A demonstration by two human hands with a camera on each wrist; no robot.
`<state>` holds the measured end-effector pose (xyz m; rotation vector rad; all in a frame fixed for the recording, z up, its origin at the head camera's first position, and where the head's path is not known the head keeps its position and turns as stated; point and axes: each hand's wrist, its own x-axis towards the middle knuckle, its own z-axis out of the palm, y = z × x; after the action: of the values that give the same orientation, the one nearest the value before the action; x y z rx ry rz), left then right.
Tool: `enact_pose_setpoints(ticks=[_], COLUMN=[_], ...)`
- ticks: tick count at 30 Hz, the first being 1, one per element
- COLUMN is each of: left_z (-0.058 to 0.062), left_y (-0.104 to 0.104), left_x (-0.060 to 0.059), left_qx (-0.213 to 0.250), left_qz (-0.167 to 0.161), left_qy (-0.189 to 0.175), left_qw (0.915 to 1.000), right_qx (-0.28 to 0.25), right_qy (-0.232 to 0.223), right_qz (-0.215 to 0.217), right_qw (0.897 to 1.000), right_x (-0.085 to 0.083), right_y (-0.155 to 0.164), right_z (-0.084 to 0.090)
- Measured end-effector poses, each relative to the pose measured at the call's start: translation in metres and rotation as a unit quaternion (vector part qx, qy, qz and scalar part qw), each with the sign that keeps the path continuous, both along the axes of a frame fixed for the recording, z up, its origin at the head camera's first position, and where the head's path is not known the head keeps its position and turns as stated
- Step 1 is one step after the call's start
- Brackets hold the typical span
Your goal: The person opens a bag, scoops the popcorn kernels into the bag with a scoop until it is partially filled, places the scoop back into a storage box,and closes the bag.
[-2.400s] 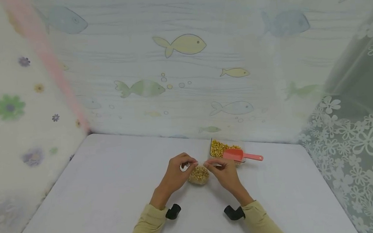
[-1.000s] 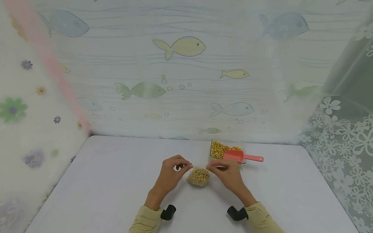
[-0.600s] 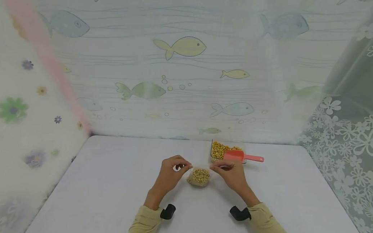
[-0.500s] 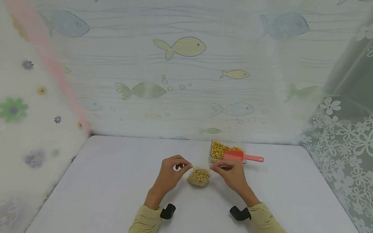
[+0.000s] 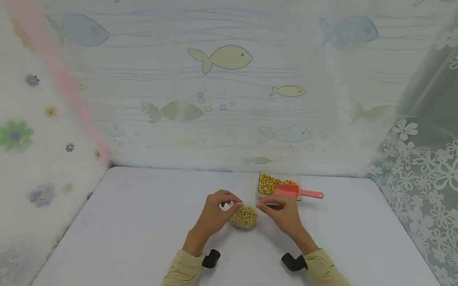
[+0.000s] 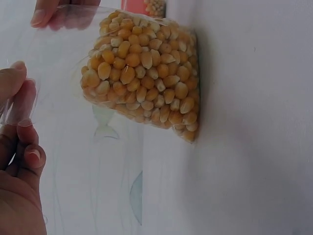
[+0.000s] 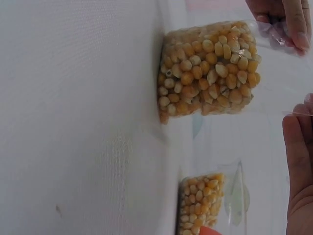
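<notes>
A clear plastic bag of corn kernels (image 5: 245, 216) stands on the white table between my hands. Its transparent upper part rises above the corn, as the left wrist view shows around the bag (image 6: 146, 73). My left hand (image 5: 215, 212) pinches the bag's top edge between thumb and fingers at the left side. On the right, my right hand (image 5: 282, 212) pinches the other side of the top edge. In the right wrist view the kernels fill the lower part of the bag (image 7: 210, 71), and the film stretches toward both hands.
Behind my right hand a clear container of corn (image 5: 269, 183) stands near the back of the table (image 5: 157, 201). A red scoop (image 5: 290, 191) lies across it, handle pointing right. A fish-patterned curtain (image 5: 227, 116) closes off the back.
Over the last second my left hand has moved a little right, toward the bag, while my right hand has shifted slightly right. The bag stays in place, as do the container and scoop.
</notes>
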<state>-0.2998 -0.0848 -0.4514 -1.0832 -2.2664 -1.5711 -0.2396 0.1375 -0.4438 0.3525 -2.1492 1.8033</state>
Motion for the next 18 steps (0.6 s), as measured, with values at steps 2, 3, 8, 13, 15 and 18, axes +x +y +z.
enact_pose_setpoints(ticks=[2, 3, 8, 13, 15, 18], left_z=[-0.0004, -0.0005, 0.0008, 0.0024, 0.0028, 0.002], left_y=[0.0006, 0.0005, 0.0006, 0.0002, -0.0004, -0.0019], left_x=[0.0006, 0.0011, 0.0028, 0.0036, 0.0035, 0.0024], left_qx=[0.002, 0.006, 0.011, 0.006, 0.006, 0.004], left_qz=[0.002, 0.002, 0.007, 0.013, 0.014, 0.017], left_qy=[0.014, 0.025, 0.038, 0.005, 0.003, 0.006], left_qw=[0.9999, 0.9997, 0.9992, 0.9999, 0.9999, 0.9998], right_qx=[0.003, 0.004, 0.013, 0.022, 0.025, 0.026], right_qy=[0.003, 0.006, 0.028, 0.026, 0.022, 0.023], right_qz=[0.004, 0.007, 0.018, -0.002, -0.007, -0.007], right_qw=[1.0, 1.0, 0.999, 0.999, 0.999, 0.999], right_x=[-0.0006, -0.0009, -0.0025, -0.0014, -0.001, -0.0012], right_y=[-0.0019, -0.0029, -0.0073, -0.0082, -0.0077, -0.0063], right_z=[-0.0007, -0.0011, -0.0016, 0.0007, 0.0016, 0.0009])
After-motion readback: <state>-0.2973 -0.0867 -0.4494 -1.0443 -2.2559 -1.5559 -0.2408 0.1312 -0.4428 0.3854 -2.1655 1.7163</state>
